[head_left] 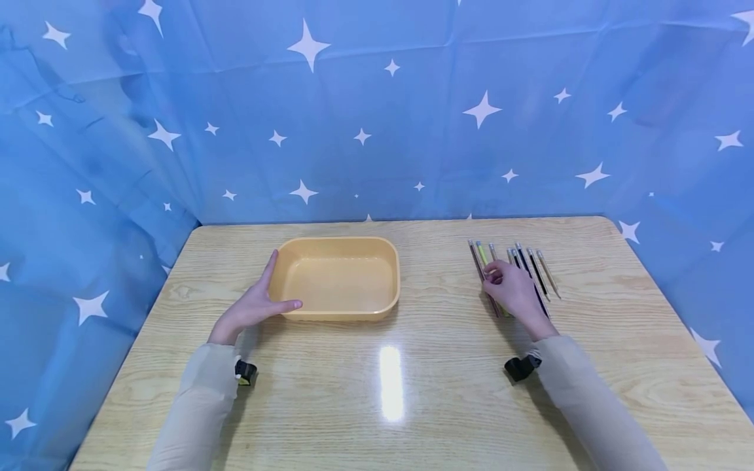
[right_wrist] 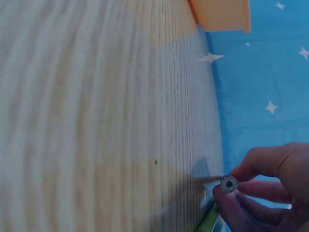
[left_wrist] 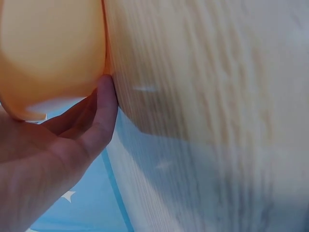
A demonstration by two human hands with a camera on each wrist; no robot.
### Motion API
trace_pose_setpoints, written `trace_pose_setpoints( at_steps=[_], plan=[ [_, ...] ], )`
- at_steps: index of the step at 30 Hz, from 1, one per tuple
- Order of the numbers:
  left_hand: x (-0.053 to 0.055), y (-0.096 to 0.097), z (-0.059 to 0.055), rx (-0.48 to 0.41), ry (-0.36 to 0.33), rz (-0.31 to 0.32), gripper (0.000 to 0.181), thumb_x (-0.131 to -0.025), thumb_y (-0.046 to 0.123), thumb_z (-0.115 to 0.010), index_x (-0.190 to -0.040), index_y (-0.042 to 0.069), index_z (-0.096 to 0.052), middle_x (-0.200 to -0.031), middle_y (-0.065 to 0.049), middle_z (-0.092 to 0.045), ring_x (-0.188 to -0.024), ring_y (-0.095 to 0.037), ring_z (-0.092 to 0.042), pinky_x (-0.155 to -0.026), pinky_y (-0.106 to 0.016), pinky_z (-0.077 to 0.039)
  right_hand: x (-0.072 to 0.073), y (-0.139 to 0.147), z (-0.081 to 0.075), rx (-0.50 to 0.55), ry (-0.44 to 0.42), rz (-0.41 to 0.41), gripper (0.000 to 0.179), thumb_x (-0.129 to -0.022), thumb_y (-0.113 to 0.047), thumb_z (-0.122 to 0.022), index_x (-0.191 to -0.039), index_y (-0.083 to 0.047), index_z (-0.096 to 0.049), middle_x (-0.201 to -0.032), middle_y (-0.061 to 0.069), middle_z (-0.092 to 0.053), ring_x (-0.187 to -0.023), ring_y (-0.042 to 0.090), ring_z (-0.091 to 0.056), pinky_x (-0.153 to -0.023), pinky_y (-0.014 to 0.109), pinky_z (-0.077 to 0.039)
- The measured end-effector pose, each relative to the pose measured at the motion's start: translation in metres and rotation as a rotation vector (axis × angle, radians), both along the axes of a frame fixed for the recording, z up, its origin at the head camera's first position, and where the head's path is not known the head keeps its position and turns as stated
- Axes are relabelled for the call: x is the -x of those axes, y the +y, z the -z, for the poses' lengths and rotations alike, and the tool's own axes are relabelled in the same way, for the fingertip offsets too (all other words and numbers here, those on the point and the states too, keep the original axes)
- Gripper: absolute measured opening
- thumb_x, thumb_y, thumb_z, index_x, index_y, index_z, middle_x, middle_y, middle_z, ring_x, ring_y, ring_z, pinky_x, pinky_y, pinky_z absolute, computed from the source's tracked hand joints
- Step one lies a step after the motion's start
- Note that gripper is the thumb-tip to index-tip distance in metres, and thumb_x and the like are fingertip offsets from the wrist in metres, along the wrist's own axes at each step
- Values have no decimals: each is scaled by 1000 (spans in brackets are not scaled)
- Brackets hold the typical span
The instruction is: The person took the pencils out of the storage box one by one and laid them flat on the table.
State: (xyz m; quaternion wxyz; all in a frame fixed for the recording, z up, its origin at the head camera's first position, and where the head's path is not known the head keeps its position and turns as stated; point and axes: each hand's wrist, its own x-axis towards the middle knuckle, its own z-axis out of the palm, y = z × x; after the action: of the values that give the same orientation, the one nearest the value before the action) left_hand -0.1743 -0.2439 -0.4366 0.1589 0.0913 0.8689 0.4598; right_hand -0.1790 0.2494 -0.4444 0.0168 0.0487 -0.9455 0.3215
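Note:
My left hand (head_left: 254,302) is at the left end of a shallow yellow-orange plastic tray (head_left: 396,278). Its fingers lie straight along the tray's left side, and the thumb stretches along the front rim. In the left wrist view, fingertips (left_wrist: 107,87) touch the tray's outer wall near its base. To the right, my right hand (head_left: 514,288) pinches a dark pencil (right_wrist: 229,184) between thumb and fingers, its round end facing the wrist camera. Beneath that hand lies a green pencil (head_left: 482,252). The hand covers the middle of several pencils.
Several more pencils, dark ones (head_left: 537,275) and a light-brown one (head_left: 549,275), lie roughly side by side right of the hand. Wood-grain tabletop (head_left: 436,366) spreads between tray and pencils. A blue star-patterned curtain (head_left: 353,104) hangs behind the table and at both sides.

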Motion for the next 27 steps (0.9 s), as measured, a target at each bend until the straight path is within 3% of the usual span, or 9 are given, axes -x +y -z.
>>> trace_pose_setpoints(
  at_steps=[7, 18, 27],
  plan=[
    [-1, 2, 1, -1, -3, -10, 118, -83, 36, -76, -153, 23, 17, -160, -15, 7, -143, -41, -4, -111, -60, -11, 0, -2, -4, 6, -9, -7, 25, -91, -6, -60, -113, 6, -62, -92, 18, -67, -74, 27, -64, -59, 37, -49],
    [-3, 1, 3, 43, 5, -3, 120, -82, 40, -76, -153, 21, 18, -159, -19, 4, -140, -47, -10, -110, -61, -15, -8, 15, -11, -1, -7, -10, 25, -90, -7, -59, -112, 6, -63, -93, 18, -68, -82, 33, -65, -68, 45, -51],
    [6, 2, -1, 103, 24, -10, 119, -83, 45, -73, -151, 16, 20, -158, -23, 3, -139, -48, -14, -110, -60, -18, -16, 35, -16, 21, 53, 8, 20, -92, -6, -57, -105, 7, -65, -88, 16, -67, -77, 31, -64, -61, 37, -48]
  ],
)
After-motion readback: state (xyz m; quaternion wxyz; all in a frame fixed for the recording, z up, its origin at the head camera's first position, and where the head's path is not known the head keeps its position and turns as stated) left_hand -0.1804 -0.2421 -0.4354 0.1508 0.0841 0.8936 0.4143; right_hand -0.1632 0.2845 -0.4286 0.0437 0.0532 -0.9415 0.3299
